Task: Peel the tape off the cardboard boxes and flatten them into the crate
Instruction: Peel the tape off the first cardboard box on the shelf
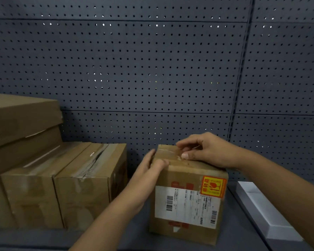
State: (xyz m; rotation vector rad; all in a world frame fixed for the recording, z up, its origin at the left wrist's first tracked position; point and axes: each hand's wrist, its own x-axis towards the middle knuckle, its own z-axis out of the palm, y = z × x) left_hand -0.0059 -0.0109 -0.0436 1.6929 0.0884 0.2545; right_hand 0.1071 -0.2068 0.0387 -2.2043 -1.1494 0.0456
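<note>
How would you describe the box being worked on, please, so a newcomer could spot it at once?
Start at the dark pegboard wall; below it cardboard boxes stand at the left. The small box stands apart to their right, under both hands. Only it bears a white shipping label and an orange sticker.

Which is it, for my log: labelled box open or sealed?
Sealed: clear tape spans the labelled box top; right hand picks at it.

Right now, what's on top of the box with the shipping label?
Clear tape runs across the box top. The left hand braces its left edge and the right hand picks at the tape. Both hands cover part of the top.
</note>
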